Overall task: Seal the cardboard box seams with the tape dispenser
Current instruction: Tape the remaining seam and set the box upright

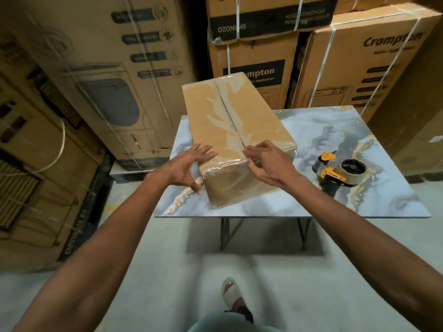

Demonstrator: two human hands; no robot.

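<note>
Both arms outstretched — left hand (189, 164) spread, right hand (268, 161) loosely curled.

My left hand (185, 167) covers the near left corner of the box (230, 121), and my right hand (268, 164) hides part of its near top edge. The box hides the table (323, 204) beneath it. The tape dispenser (340, 171) is blurred; I can't make out its blade. The stacked cartons (107, 75) are cut off by the edges, their small print unreadable.
</note>
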